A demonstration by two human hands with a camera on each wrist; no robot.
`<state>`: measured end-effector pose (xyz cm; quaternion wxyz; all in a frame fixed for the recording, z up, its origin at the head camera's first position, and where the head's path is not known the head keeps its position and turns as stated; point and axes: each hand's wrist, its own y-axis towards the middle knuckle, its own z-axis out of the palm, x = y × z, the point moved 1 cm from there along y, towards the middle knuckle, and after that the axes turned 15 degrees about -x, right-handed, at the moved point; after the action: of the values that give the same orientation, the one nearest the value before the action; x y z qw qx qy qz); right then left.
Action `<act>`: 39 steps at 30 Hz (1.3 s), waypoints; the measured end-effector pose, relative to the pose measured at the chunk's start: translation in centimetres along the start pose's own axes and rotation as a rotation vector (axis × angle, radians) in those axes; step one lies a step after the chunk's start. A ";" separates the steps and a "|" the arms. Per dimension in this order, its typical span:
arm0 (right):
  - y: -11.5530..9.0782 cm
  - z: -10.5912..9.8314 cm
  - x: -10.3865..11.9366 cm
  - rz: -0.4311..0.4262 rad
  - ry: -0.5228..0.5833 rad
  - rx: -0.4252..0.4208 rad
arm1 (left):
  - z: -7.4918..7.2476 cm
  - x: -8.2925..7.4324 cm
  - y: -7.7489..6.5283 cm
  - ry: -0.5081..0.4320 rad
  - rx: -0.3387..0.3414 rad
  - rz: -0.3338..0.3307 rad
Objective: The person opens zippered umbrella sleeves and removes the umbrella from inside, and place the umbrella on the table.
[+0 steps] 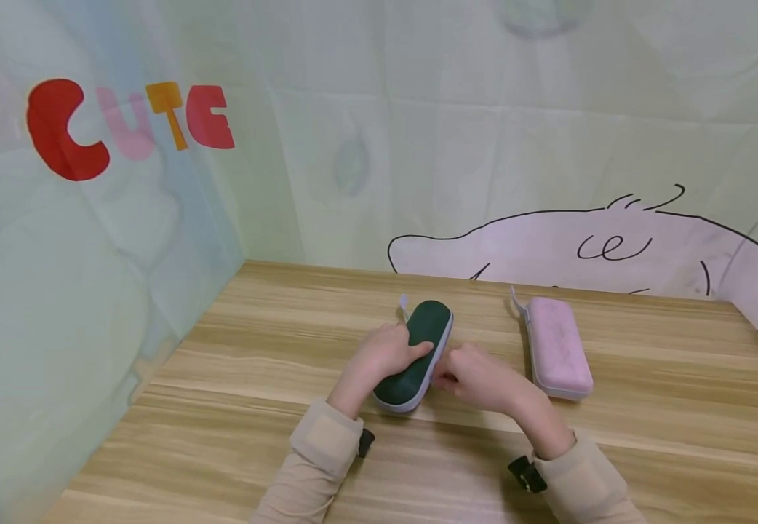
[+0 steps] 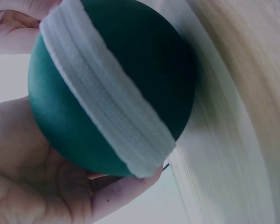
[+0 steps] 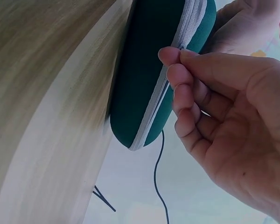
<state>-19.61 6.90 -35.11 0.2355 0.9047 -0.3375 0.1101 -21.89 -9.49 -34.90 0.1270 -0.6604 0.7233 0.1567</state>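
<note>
A dark green zip case (image 1: 428,320) with a pale grey zipper band (image 3: 154,102) lies at a slant on the table. My left hand (image 1: 384,353) grips it from the left, thumb across the top and fingers round the far side. In the left wrist view the rounded near end of the case fills the middle, its zipper band (image 2: 102,88) crossing it. On the right side of the case, my right hand (image 1: 480,375) pinches at the zipper between thumb and curled index finger. The zipper pull itself is hidden by those fingertips (image 3: 169,56).
A pink zip case (image 1: 559,346) with a pale strap lies on the wooden table (image 1: 274,320) to the right of my right hand. A printed cloth wall (image 1: 326,145) stands along the table's back and left edges.
</note>
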 end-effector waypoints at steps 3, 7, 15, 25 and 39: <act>0.0 0.0 0.1 0.001 -0.003 0.002 | 0.0 0.0 0.0 -0.002 0.001 -0.001; 0.0 -0.1 0.2 -0.007 0.001 0.001 | 0.0 0.0 0.0 -0.001 0.005 -0.007; 0.1 0.0 0.4 -0.007 0.028 0.024 | 0.1 0.0 0.2 0.020 -0.002 0.002; 0.0 0.0 0.8 -0.008 0.041 0.043 | 0.2 0.0 0.2 0.004 -0.013 0.002; 0.0 0.1 1.1 0.034 0.066 0.087 | 0.2 -0.1 0.0 -0.012 -0.018 -0.021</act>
<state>-18.80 6.23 -34.75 0.2048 0.9042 -0.3398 0.1583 -21.87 -9.31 -34.99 0.1270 -0.6680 0.7142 0.1659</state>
